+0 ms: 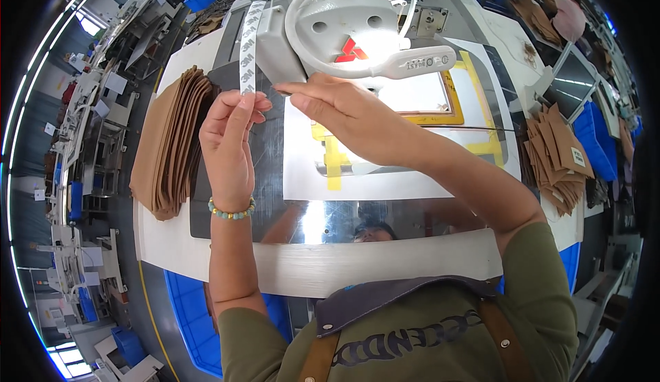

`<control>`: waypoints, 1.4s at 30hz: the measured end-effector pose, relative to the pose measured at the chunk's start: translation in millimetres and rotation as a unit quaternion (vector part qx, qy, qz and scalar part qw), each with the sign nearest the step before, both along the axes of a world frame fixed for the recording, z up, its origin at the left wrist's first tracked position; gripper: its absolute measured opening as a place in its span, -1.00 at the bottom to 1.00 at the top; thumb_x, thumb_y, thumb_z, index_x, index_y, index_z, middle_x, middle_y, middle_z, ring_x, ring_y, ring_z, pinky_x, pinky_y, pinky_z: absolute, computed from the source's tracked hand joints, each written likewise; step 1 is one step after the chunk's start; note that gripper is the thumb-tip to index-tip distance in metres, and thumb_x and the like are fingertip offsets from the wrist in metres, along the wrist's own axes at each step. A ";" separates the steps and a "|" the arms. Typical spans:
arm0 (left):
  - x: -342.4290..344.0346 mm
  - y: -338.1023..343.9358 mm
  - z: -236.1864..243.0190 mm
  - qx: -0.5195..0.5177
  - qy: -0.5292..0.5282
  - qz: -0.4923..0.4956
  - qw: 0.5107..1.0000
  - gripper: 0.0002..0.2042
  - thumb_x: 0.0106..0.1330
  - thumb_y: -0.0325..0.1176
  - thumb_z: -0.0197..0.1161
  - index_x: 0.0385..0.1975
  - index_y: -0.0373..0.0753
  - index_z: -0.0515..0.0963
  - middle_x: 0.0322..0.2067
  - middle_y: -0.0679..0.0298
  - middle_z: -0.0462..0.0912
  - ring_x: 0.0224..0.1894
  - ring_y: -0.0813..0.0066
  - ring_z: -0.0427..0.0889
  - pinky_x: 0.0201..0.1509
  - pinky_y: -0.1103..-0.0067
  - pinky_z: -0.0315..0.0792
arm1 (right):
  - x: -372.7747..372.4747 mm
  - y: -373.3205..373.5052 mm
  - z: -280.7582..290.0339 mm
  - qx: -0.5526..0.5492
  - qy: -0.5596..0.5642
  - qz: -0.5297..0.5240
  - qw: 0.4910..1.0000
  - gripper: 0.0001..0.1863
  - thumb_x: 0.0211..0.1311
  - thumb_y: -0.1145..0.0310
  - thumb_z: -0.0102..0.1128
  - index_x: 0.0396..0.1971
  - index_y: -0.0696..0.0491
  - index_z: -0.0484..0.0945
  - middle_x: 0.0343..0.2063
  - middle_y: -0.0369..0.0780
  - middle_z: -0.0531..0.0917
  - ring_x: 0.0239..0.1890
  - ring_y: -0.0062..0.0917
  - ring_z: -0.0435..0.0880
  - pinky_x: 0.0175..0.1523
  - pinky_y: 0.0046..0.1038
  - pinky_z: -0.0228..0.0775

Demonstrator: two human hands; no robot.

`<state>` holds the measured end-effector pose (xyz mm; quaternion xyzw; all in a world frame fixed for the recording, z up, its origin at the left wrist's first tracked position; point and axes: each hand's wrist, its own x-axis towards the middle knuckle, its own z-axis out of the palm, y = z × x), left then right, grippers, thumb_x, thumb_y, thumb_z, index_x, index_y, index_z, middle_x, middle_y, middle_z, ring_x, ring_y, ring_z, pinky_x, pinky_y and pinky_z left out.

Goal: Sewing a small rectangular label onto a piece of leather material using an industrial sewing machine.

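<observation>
My left hand (230, 134), with a beaded bracelet, pinches the lower end of a white printed tape strip (247, 52) that runs upright beside the white sewing machine (330, 17). My right hand (337, 110) is just right of the strip, fingers closed together at a small dark item at their tips, too small to make out. Under the right hand and forearm lie a white sheet (385, 189) and a template with yellow tape (333, 176) on the steel machine bed (309, 224).
Stacks of brown fabric pieces (165, 141) (557, 155) lie left and right. Blue bins (192, 306) (591, 138) stand below and at right. A white display panel (416, 62) juts over the template. A person in pink (569, 14) is in the back right.
</observation>
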<state>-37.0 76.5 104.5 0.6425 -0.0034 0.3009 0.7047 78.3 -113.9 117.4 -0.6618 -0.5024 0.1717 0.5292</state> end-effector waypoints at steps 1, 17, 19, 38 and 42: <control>0.4 -0.5 -0.5 -0.002 0.002 0.004 1.000 -0.88 0.54 -0.43 0.21 -0.15 -0.32 0.66 -0.18 0.22 0.76 -0.14 0.58 0.69 0.00 0.62 0.48 | -0.3 3.2 0.9 -0.014 0.030 -0.003 0.999 -0.46 0.69 0.05 -0.11 0.36 0.11 0.49 -0.27 -0.22 0.41 -0.18 -0.50 0.48 -0.01 -0.41 0.34; -0.3 0.1 -0.6 0.006 0.012 0.021 1.000 -0.87 0.51 -0.41 0.26 -0.13 -0.31 0.67 -0.27 0.38 0.71 -0.27 0.69 0.56 -0.07 0.68 0.43 | -7.1 39.3 4.6 0.092 0.069 -0.017 0.993 -0.65 0.53 0.15 0.13 -0.26 0.13 0.70 -0.34 -0.17 0.62 -0.28 -0.45 0.56 -0.05 -0.37 0.39; -0.4 -0.2 -0.4 0.002 0.009 0.019 1.000 -0.87 0.51 -0.41 0.26 -0.13 -0.31 0.67 -0.27 0.38 0.70 -0.26 0.69 0.56 -0.07 0.68 0.43 | -6.4 41.5 4.1 0.091 0.074 -0.015 0.993 -0.65 0.53 0.15 0.14 -0.29 0.13 0.69 -0.38 -0.19 0.61 -0.30 -0.48 0.54 -0.08 -0.38 0.38; 0.2 3.1 1.4 0.021 0.004 -0.006 1.000 -0.86 0.58 -0.41 0.15 -0.12 -0.29 0.63 -0.22 0.27 0.72 -0.20 0.53 0.65 0.06 0.55 0.54 | -2.5 51.8 -0.9 0.108 0.209 0.048 0.971 -0.66 0.51 0.18 0.18 -0.11 0.16 0.72 -0.32 -0.32 0.72 -0.17 -0.69 0.60 0.04 -0.54 0.40; -0.9 3.4 2.4 0.038 0.007 -0.003 0.999 -0.86 0.58 -0.40 0.15 -0.13 -0.29 0.63 -0.23 0.29 0.71 -0.20 0.55 0.63 0.05 0.56 0.52 | -3.5 52.2 -1.0 0.098 0.226 0.010 0.969 -0.67 0.49 0.15 0.21 -0.11 0.13 0.73 -0.33 -0.36 0.72 -0.21 -0.72 0.56 -0.01 -0.55 0.39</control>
